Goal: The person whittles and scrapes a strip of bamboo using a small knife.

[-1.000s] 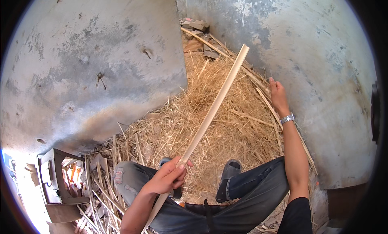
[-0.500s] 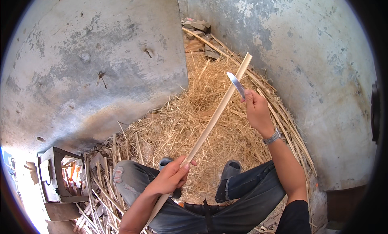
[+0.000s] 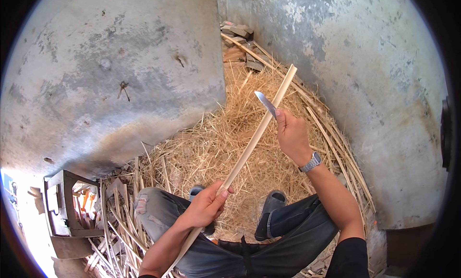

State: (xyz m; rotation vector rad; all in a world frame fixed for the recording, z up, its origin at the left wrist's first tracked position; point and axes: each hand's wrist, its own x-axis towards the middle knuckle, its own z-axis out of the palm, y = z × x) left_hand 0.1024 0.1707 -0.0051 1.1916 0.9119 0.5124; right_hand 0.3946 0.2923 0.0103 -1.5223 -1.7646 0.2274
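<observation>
My left hand is closed around the lower part of a long pale strip, which looks like split bamboo. The strip slants from beside my left thigh up to the far right, its far end in the air over the shavings. In my right hand is a knife, gripped at its handle, which the fingers hide. Its bright blade lies across the upper part of the strip, tip pointing to the far left. I cannot tell how deep the edge bites, if at all.
Thin shavings cover the floor between my feet and beyond. Long strips lie along the right wall. More cut strips are heaped at my left, beside a dark wooden frame. Another grey wall rises at the far left.
My right hand has drawn the knife a little nearer and to the left along the strip. My left hand keeps its grip in nearly the same place.
</observation>
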